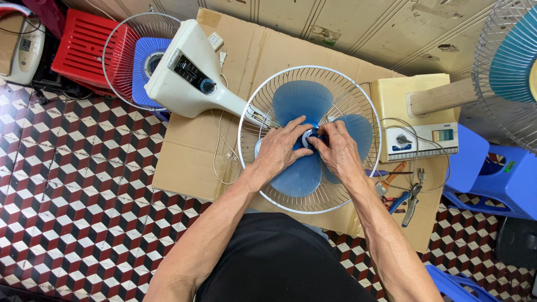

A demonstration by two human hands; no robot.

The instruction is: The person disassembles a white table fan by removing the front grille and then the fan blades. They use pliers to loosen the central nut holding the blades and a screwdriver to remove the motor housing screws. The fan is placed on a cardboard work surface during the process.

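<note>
A white fan lies on its back on a sheet of cardboard (190,162), its base (187,72) pointing to the upper left. Its rear wire guard (358,106) holds a translucent blue three-lobed blade (301,98). My left hand (279,150) rests on the blade with fingers pinching the dark blue hub cap (315,136) at the centre. My right hand (337,150) grips the same cap from the right side. Both hands hide most of the hub.
Pliers and cutters (405,198) lie on the cardboard at the right, beside a second cream fan base (417,120) with a cord. A loose wire guard (126,56) and red crate (84,45) sit upper left. Blue plastic stools (495,173) stand at the right.
</note>
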